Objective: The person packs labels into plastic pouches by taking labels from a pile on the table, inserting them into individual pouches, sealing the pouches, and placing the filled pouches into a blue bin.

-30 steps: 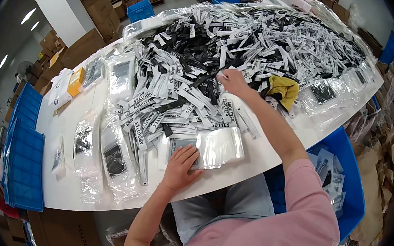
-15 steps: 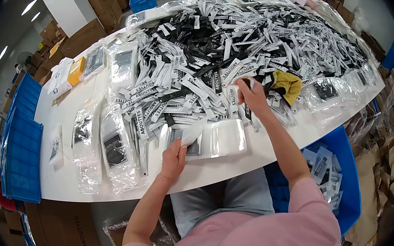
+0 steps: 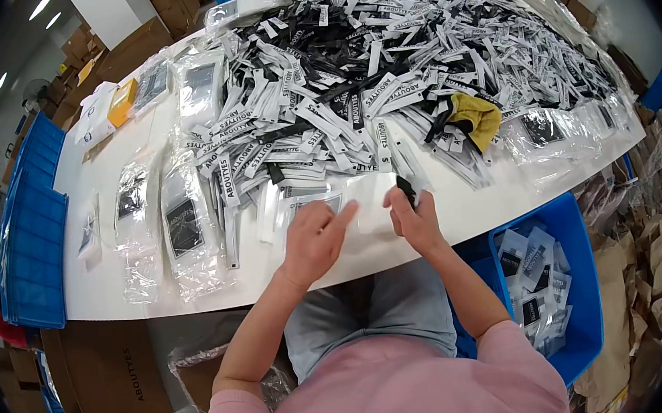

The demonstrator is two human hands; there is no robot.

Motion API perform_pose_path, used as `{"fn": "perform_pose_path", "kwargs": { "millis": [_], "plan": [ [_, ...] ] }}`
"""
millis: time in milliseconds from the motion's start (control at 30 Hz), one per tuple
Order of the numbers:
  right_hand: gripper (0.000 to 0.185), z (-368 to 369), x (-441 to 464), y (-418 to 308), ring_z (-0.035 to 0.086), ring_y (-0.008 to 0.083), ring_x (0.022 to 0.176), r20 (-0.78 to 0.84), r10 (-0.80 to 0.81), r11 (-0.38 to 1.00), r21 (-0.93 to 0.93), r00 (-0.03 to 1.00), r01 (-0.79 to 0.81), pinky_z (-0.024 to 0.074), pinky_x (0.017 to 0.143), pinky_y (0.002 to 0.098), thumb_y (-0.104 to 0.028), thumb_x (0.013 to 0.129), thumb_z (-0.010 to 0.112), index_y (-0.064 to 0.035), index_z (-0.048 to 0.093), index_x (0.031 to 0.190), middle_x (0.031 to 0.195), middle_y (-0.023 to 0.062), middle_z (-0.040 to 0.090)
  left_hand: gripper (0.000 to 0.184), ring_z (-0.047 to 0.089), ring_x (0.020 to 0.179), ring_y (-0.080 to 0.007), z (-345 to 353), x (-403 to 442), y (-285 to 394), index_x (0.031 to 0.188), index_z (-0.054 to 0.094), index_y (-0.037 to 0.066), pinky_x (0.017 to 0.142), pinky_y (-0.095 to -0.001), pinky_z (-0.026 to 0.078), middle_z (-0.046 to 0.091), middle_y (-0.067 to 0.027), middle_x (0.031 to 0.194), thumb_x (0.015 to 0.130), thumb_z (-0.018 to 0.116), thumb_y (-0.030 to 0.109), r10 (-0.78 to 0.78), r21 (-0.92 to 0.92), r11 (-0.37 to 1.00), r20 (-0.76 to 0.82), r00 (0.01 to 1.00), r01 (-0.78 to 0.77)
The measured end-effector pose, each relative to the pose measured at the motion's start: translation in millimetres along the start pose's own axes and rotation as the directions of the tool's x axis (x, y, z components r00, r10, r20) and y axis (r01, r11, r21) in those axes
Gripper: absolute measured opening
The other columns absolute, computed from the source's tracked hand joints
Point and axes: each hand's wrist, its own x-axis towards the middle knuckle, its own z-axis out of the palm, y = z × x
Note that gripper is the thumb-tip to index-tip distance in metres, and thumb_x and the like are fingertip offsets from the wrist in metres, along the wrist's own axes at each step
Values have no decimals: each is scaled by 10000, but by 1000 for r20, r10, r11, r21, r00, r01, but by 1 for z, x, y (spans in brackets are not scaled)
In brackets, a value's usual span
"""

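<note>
- Below the table's [image 3: 461,213] near edge, a carton [image 3: 107,375] lettered "ABOUTYES" is seen at left, a blue bin [image 3: 589,324] at right.
- Along that edge, bare room is offered on both sides of the hands.
- Over it, a black item [image 3: 407,191] is pinched narrowly by the right hand [image 3: 417,221]; beside the left hand [image 3: 312,242], whose grip cannot be told, a clear bag [image 3: 371,206] is seen.
- The table's middle is covered by a strip pile [image 3: 298,121], "ABOUTYES" being readable.
</note>
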Motion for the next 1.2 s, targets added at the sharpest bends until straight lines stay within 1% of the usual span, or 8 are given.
{"fn": "perform_pose_path", "kwargs": {
  "millis": [67,233,300,333,467,600,1033,1200],
  "plan": [
    [259,5,0,-25,364,51,366,137,335,910,208,932,-358,279,354,231,-220,859,604,-48,567,669,472,-26,442,338,495,646,-219,-5,3,7,1090,612,64,619,-329,448,443,-50,683,754,596,28,138,39,989,40,990,-140],
    [181,2,-4,-23,471,106,454,229,200,979,-81,953,-186,367,431,261,-187,836,619,-10,621,800,534,24,508,310,516,654,-177,-1,0,23,1071,607,47,640,-301,465,503,-54,732,763,636,56,84,6,996,72,994,-85],
    [194,14,-12,-31,536,216,554,343,-131,896,-360,930,259,436,542,305,-178,806,646,-7,622,897,638,97,571,198,552,665,-122,3,-8,37,1012,611,16,624,-272,482,581,-56,783,831,596,95,-495,-637,538,291,818,552],
    [194,20,-14,-32,536,216,554,347,-130,898,-357,929,259,436,542,305,-178,806,646,-7,622,897,638,97,571,147,578,688,-89,-1,-10,33,954,609,-20,638,-246,504,626,-54,816,868,533,72,-572,-456,498,467,674,738],
    [197,23,-16,-41,571,274,588,378,-280,826,-373,882,422,451,555,322,-149,753,673,-14,619,886,692,140,591,156,558,720,-58,-6,-5,37,966,613,-38,647,-216,483,627,-22,818,844,525,6,-663,-763,-99,529,530,639],
    [235,23,-14,-32,582,327,654,404,-229,843,-373,886,388,463,558,362,-104,713,668,-34,597,927,734,144,594,163,530,691,-35,-6,-4,35,952,630,-16,613,-210,459,620,-22,778,804,561,-23,-631,-632,412,322,706,656],
    [196,36,-19,-40,562,314,591,329,-452,730,-398,829,556,446,514,361,-64,632,684,-29,546,767,673,127,552,433,542,542,-154,-14,19,11,1083,602,42,532,-262,438,583,-83,636,668,596,-84,-586,-355,622,379,716,698],
    [260,24,1,-10,592,292,655,254,-426,598,-641,868,481,472,541,357,-143,666,718,-27,541,817,742,106,582,524,505,469,-230,-15,22,8,1137,606,121,446,-326,408,540,-99,615,662,531,-87,-401,-37,916,-37,916,399]
  ]
}}
